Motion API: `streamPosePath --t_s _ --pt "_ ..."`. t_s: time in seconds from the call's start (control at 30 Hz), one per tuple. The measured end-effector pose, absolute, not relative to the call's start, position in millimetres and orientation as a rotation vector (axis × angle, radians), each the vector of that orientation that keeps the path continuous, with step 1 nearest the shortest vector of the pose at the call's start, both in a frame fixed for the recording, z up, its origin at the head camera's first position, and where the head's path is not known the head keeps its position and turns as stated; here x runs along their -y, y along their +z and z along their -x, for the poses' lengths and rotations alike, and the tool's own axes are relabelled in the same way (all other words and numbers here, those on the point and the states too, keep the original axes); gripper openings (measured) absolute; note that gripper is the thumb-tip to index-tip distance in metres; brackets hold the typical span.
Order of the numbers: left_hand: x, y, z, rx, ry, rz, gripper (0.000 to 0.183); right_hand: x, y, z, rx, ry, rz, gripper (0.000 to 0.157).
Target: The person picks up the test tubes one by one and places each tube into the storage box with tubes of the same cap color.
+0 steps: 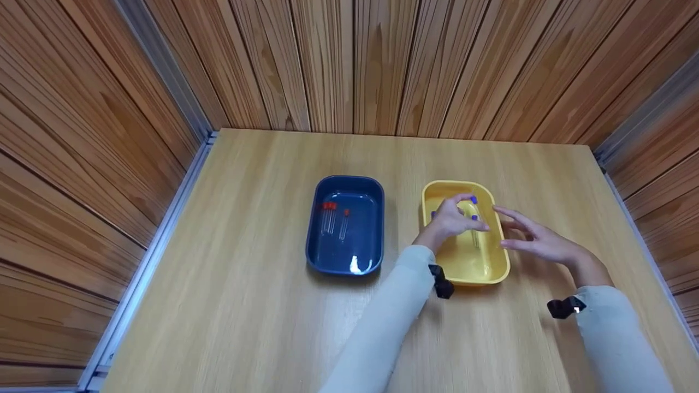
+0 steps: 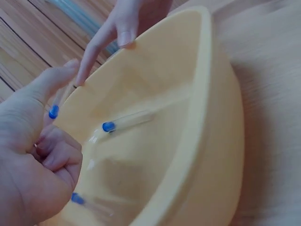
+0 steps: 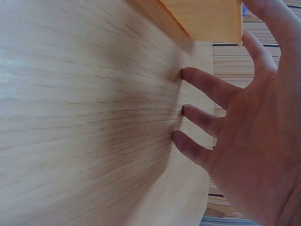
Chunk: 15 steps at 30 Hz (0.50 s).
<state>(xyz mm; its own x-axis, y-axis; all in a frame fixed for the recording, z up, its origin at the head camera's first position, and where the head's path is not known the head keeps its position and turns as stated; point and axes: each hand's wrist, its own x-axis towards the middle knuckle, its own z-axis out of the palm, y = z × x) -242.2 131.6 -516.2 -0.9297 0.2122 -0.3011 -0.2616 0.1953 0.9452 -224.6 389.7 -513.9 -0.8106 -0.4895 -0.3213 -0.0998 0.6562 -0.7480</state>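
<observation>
Over the yellow tray point(image 1: 458, 259), my left hand point(image 1: 452, 219) pinches a clear tube with a blue cap point(image 2: 53, 111) between thumb and index finger, its other fingers curled in the left wrist view. The far end of this tube is hidden behind the thumb. Below lie more blue-capped tubes, one near the middle point(image 2: 108, 126) and another point(image 2: 77, 198) closer to the hand. At the tray's right rim my right hand point(image 1: 538, 240) has its thumb and index fingertips right at the edge. Its remaining fingers point(image 3: 207, 87) spread loosely beside the tray and hold nothing.
A dark blue tray point(image 1: 338, 255) stands left of the yellow one, with several red-capped tubes point(image 1: 329, 206) lying in it. Wood-plank walls point(image 1: 377, 65) and metal frame rails point(image 1: 147, 240) bound the wooden table point(image 1: 246, 218).
</observation>
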Motion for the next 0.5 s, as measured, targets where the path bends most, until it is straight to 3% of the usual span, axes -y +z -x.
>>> streamPosePath --t_s 0.5 --pt "-144.7 -527.2 235.0 -2.204 1.664 0.064 0.086 -389.3 -513.1 223.7 -2.399 -0.99 0.458 0.092"
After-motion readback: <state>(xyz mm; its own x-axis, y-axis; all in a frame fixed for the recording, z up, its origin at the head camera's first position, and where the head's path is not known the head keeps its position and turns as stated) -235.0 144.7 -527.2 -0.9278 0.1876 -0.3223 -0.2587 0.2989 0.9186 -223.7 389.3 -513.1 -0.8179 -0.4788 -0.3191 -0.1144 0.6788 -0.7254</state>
